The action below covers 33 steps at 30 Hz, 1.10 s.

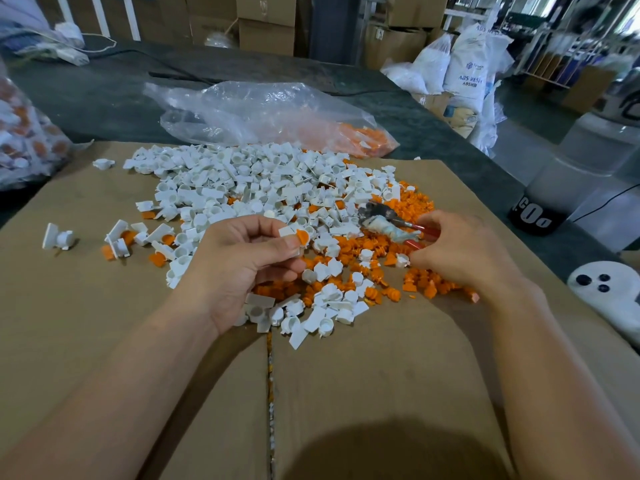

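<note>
In a warehouse of stacked cartons and white sacks, working over a flat brown cardboard sheet laid on a dark grey table. Pinching, at frame centre, a small white plastic holder with a round orange plastic plug sitting in it, between the curled thumb and fingertips of the left hand. Curling the fingers of the right hand, right of centre, round the handles of the red-handled metal pliers, and resting them on the pile.

Leaving a heap of loose white holders towards the upper middle, a scatter of loose orange plugs under and between the hands, and a clear plastic bag beyond.

Probably joining plug to holder, with one piece in hand and the seating likely not yet finished. Next, most likely needing to bring the pliers across to the held piece, squeezing squarely on the plug without crushing the thin white flange, then setting it with the few joined pieces at the left.
</note>
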Tool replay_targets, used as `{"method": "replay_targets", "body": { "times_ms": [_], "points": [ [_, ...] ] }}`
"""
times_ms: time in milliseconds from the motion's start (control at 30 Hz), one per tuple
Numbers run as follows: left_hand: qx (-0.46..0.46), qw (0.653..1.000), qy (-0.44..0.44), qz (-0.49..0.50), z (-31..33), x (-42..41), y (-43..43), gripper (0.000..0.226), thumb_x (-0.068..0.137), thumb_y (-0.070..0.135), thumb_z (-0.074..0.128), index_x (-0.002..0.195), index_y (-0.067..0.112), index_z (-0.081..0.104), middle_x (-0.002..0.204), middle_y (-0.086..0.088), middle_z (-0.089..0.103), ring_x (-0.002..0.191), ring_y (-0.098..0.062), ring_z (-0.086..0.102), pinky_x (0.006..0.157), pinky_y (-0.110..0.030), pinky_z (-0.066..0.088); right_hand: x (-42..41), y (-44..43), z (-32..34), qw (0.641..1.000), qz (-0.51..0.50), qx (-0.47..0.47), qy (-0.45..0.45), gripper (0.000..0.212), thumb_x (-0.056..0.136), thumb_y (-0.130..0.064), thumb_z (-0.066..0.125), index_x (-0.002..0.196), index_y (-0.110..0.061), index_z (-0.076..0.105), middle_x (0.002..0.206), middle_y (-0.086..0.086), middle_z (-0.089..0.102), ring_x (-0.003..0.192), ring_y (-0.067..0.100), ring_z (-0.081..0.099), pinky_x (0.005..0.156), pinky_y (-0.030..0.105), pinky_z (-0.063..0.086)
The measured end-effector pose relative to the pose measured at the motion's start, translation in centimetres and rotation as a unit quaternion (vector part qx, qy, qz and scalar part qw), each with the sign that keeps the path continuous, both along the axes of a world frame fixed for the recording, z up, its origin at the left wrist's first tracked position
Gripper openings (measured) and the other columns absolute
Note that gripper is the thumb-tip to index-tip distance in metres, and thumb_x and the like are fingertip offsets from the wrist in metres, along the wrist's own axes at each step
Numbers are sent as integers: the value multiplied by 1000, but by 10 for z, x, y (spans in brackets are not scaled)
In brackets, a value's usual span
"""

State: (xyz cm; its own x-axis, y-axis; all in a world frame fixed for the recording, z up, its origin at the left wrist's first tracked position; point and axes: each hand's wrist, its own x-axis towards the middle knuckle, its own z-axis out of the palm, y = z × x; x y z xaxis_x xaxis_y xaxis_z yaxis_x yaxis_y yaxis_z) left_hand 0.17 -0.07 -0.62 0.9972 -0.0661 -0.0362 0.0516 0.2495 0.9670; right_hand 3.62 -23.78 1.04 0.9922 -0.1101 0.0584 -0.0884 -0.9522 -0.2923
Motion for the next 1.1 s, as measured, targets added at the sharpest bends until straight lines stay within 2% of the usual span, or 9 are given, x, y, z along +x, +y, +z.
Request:
{"method": "replay_targets", "body": {
  "times_ms": [100,200,300,400,467,567,633,867,1100],
  "points": [
    [-10,1000,2,-2,-1,1,-1,20,60,7,64,78,1,56,55,-6,62,50,-14,63,47,-18,51,-3,6,3,995,53,41,-79,52,74,-16,64,124,-25,53,95,-12,51,86,6,44,65,22,34],
    [-21,1000,4,6,-3,4,-2,7,75,-2,60,76,3,55,56,-5,63,51,-14,64,47,-18,51,-8,16,3,980,92,67,-164,45,81,-9,58,124,-19,55,90,-13,48,74,-1,41,61,9,29],
    [-47,998,-8,30,-6,6,-3,9,80,-3,57,75,4,55,58,-4,64,52,-14,64,49,-19,53,-14,24,5,966,131,72,-210,29,84,-15,62,113,-13,62,80,-14,49,62,5,39,63,-5,28],
    [-62,996,-34,54,-8,7,-4,5,79,0,57,78,4,56,59,-4,65,55,-13,65,52,-20,54,-18,32,5,961,177,65,-200,23,83,-23,64,104,-14,64,79,-7,57,66,8,43,65,3,32],
    [-72,994,-50,66,-8,8,-3,3,78,1,57,78,4,56,58,-2,66,56,-13,66,52,-20,54,-19,36,3,959,210,54,-180,30,83,-27,63,111,-14,61,89,-8,55,79,1,43,68,10,32],
    [-81,991,-63,83,-8,9,-3,7,81,1,56,76,6,56,58,1,66,57,-12,66,51,-19,53,-19,40,-1,959,239,33,-150,45,84,-32,62,126,-16,53,104,-6,54,99,10,47,83,23,37],
    [-85,990,-69,94,-9,10,-3,10,82,0,55,76,7,56,58,1,66,58,-12,67,52,-19,53,-19,42,-2,960,247,27,-131,50,85,-35,60,130,-19,49,113,-2,55,109,13,46,90,24,37],
    [-96,987,-85,95,-10,11,-2,3,73,6,58,73,8,56,57,1,64,57,-13,66,51,-19,52,-23,47,-3,959,262,39,-98,57,85,-42,58,135,-20,43,118,-4,53,112,12,45,94,26,36],
    [-79,987,-100,102,-10,11,-3,9,66,11,60,73,8,56,58,1,65,57,-13,66,53,-20,53,-26,48,-1,959,267,46,-80,45,84,-41,59,124,-22,52,103,-5,54,96,11,47,82,26,38]
  ]
}}
